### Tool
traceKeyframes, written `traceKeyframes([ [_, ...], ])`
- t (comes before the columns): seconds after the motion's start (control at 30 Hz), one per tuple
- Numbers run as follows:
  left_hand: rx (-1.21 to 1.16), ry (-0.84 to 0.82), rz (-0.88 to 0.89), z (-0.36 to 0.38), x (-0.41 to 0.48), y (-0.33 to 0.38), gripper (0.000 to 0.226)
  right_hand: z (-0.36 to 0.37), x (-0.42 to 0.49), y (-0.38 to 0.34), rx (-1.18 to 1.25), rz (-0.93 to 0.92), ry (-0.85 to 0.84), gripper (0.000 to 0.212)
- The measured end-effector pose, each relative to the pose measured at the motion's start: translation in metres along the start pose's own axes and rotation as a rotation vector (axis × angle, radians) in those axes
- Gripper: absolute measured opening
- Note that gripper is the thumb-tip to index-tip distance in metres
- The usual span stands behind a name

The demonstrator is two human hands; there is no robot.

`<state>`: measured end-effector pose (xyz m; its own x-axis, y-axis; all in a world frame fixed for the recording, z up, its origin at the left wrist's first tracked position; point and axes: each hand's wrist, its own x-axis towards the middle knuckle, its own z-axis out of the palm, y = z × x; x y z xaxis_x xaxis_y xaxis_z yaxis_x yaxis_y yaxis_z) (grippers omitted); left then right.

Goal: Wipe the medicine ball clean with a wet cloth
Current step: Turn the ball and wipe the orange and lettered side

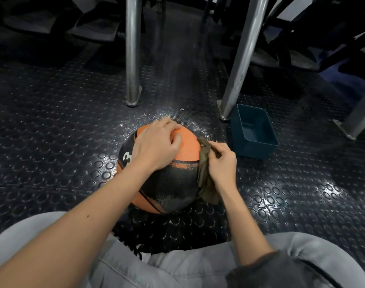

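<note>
The right hand is closed on a bunched brown cloth, pressing it against the right flank of the ball; the loose end hangs down toward the floor. The left hand lies spread over the top of the ball, fingers curled against the orange panel, steadying it rather than gripping anything.

The ball sits on the studded rubber floor just in front of the person's knees. It is orange and black with a white numeral on its left side. It is likely heavy and firm, and its pebbled skin should give good purchase even when damp, so a flat palm on top probably suffices to hold it. Being round, it may roll under a sideways wipe, so the top hold matters. The cloth looks limp and soft.

A blue tub stands to the right, near but apart from the ball; whether it holds water is unclear. Wet specks glisten on the floor behind the ball.

Count: one ball, one cloth, one tub, two chrome legs close behind.
</note>
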<state>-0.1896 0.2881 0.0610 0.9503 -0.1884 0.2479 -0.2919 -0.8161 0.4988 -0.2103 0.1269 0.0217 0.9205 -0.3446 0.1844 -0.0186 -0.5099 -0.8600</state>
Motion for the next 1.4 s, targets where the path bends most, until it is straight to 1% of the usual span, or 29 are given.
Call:
traceKeyframes([
  [0.03,0.005,0.009,-0.010,0.000,0.001,-0.001,0.034,0.001,-0.010,-0.008,-0.002,-0.064,0.026,0.027],
  [0.13,0.008,0.016,-0.021,0.001,0.005,0.000,0.034,0.010,-0.045,-0.026,-0.094,-0.351,0.086,0.025],
  [0.17,0.002,0.003,-0.019,0.002,0.006,0.000,0.034,0.011,-0.050,-0.027,-0.122,-0.411,0.094,0.024],
  [0.23,-0.021,-0.015,-0.005,0.002,0.003,0.000,0.034,0.007,-0.043,-0.024,-0.126,-0.439,0.096,0.024],
  [0.27,-0.028,-0.015,0.001,0.002,0.002,0.000,0.034,0.005,-0.034,-0.019,-0.113,-0.398,0.097,0.024],
  [0.3,-0.032,-0.015,0.004,0.001,0.000,-0.001,0.034,0.004,-0.022,-0.012,-0.091,-0.309,0.089,0.024],
  [0.37,-0.032,0.000,0.007,0.000,-0.007,-0.002,0.034,0.000,0.001,-0.002,-0.021,-0.062,0.017,0.025],
  [0.4,-0.028,0.015,0.012,0.000,-0.009,-0.001,0.034,-0.001,0.008,0.000,0.006,0.030,-0.023,0.026],
  [0.43,-0.021,0.026,0.013,0.000,-0.010,-0.001,0.034,-0.001,0.010,0.000,0.006,0.070,-0.037,0.027],
  [0.5,-0.004,0.035,0.009,0.000,-0.011,-0.001,0.035,0.000,0.001,-0.007,-0.005,0.043,-0.014,0.026],
  [0.57,0.006,0.036,0.000,0.001,-0.007,0.000,0.034,0.002,-0.019,-0.021,-0.001,-0.105,0.017,0.026],
  [0.63,0.003,0.030,-0.013,0.002,-0.003,0.000,0.034,0.007,-0.042,-0.032,-0.087,-0.304,0.023,0.024],
  [0.67,-0.008,0.023,-0.013,0.003,-0.002,0.001,0.034,0.007,-0.047,-0.033,-0.131,-0.369,0.022,0.024],
  [0.7,-0.022,0.015,-0.005,0.002,-0.002,0.001,0.035,0.007,-0.045,-0.033,-0.143,-0.391,0.023,0.024],
  [0.73,-0.043,0.011,0.001,0.002,-0.004,0.000,0.035,0.005,-0.039,-0.028,-0.133,-0.364,0.022,0.024],
  [0.77,-0.058,0.011,0.005,0.001,-0.006,-0.001,0.034,0.003,-0.029,-0.022,-0.105,-0.293,0.021,0.025],
  [0.87,-0.058,0.023,0.005,0.000,-0.009,-0.002,0.032,-0.004,0.001,-0.005,-0.009,0.024,-0.041,0.027],
  [0.9,-0.050,0.028,0.000,-0.001,-0.010,-0.001,0.032,-0.004,0.005,-0.004,-0.009,0.064,-0.059,0.028],
  [0.97,-0.038,0.025,-0.001,-0.001,-0.010,0.002,0.033,-0.003,0.001,-0.009,-0.035,0.045,-0.049,0.027],
  [1.03,-0.035,0.025,0.001,0.001,-0.009,0.003,0.037,-0.001,-0.014,-0.022,-0.044,-0.107,-0.021,0.027],
  [1.1,-0.048,0.032,0.004,0.001,-0.008,0.002,0.042,0.004,-0.033,-0.033,-0.113,-0.298,-0.039,0.026],
  [1.13,-0.059,0.027,0.002,0.001,-0.008,0.002,0.040,0.006,-0.038,-0.035,-0.149,-0.359,-0.058,0.025],
  [1.17,-0.070,0.019,0.002,0.002,-0.008,0.001,0.035,0.006,-0.039,-0.035,-0.161,-0.380,-0.063,0.025],
  [1.23,-0.080,0.016,0.009,0.002,-0.009,-0.001,0.031,0.001,-0.027,-0.025,-0.135,-0.315,-0.029,0.025],
  [1.27,-0.086,0.014,0.012,0.002,-0.010,-0.002,0.033,-0.001,-0.017,-0.016,-0.125,-0.226,-0.015,0.027],
  [1.33,-0.106,0.016,0.012,0.002,-0.012,-0.002,0.043,-0.007,0.000,-0.004,-0.113,-0.007,-0.037,0.029],
  [1.37,-0.118,0.019,0.008,0.002,-0.012,-0.002,0.048,-0.006,0.003,0.000,-0.099,0.062,-0.055,0.030],
  [1.4,-0.128,0.024,0.002,0.002,-0.013,-0.002,0.051,-0.005,0.003,0.001,-0.090,0.080,-0.057,0.030],
])
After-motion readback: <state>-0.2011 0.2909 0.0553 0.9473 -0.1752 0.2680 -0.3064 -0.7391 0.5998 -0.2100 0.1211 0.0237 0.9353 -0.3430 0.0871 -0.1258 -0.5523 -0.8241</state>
